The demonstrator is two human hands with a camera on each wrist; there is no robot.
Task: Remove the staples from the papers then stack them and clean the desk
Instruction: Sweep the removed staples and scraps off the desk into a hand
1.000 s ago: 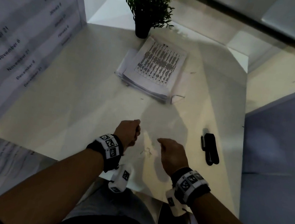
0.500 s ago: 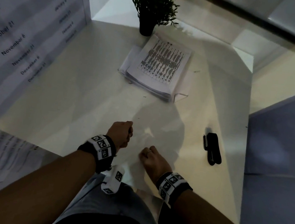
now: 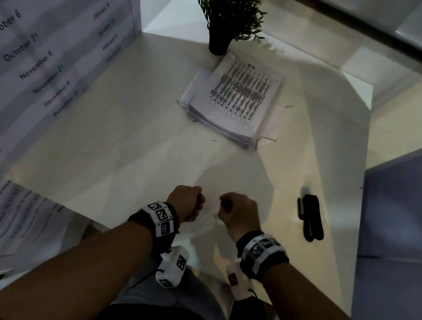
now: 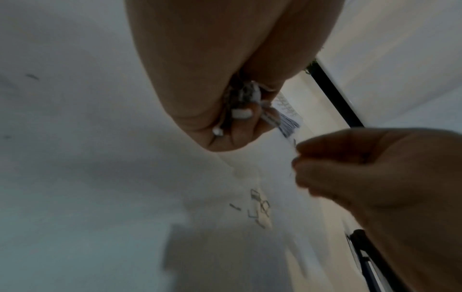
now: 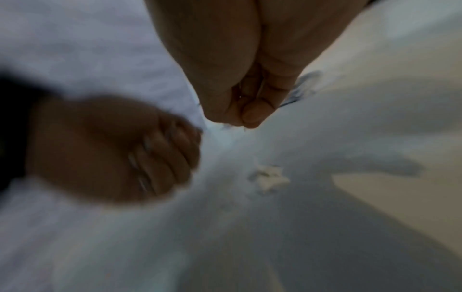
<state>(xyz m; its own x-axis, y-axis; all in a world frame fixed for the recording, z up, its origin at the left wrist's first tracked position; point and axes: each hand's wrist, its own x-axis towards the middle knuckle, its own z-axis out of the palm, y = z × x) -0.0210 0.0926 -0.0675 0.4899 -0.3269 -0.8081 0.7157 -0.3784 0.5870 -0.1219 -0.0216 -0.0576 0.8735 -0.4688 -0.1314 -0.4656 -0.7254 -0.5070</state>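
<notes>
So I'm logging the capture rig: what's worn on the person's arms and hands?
Both forearms are bare, no sleeves. Each wrist has a black band with white square-code tags; the right band matches. A white camera block hangs under each wrist. Left fingers have pale nails.

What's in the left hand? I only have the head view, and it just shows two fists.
Observer: In the left wrist view, the left hand grips a clump of grey-white bits, probably staples and paper scraps.
Operator: Right hand empty?
Observer: No. The right hand pinches thumb to finger, and what looks like a staple sticks out at the tips.
Operator: Anything on the desk under them?
Observer: Yes. Loose staples lie on the desk beside a white scrap.
</notes>
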